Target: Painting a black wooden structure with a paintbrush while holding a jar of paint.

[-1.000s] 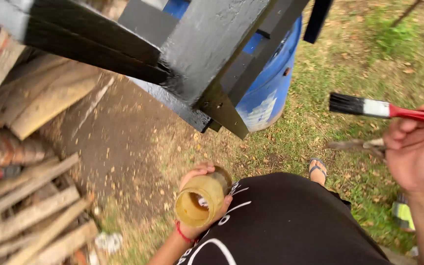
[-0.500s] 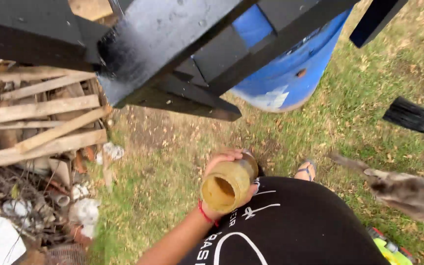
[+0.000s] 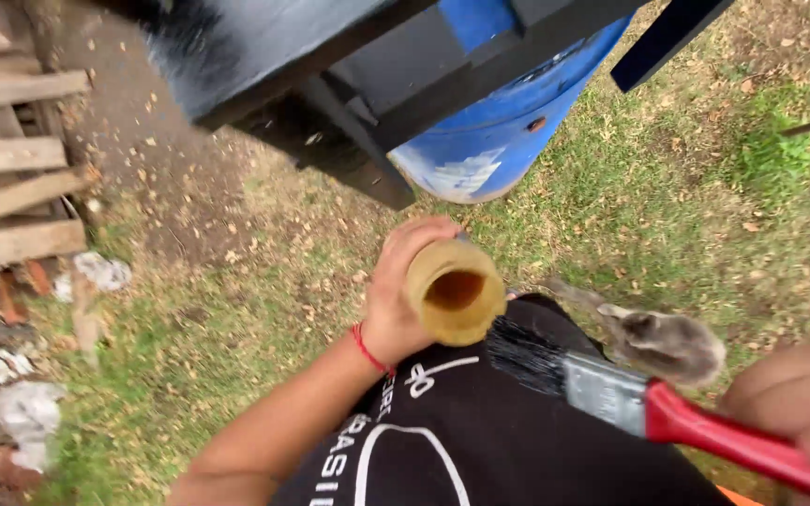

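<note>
Our right hand (image 3: 803, 412) grips the red-handled brush (image 3: 602, 394); our left hand (image 3: 400, 295) closes around the tan jar (image 3: 454, 292), bristles just beside its mouth. We tilt the jar steadily and dip shallowly. Beyond stand the black-painted frame (image 3: 367, 66) and blue barrel (image 3: 508, 141).

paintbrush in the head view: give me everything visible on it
The paintbrush is flat, with black bristles, a dull silver metal ferrule and a glossy red handle. It lies diagonally across the lower right of the view, bristles up-left, handle running down-right into the right hand, which grips its far end. The bristle tips sit just below the open mouth of the tan jar held in the left hand; contact between them cannot be told. Behind it is the black shirt.
</note>
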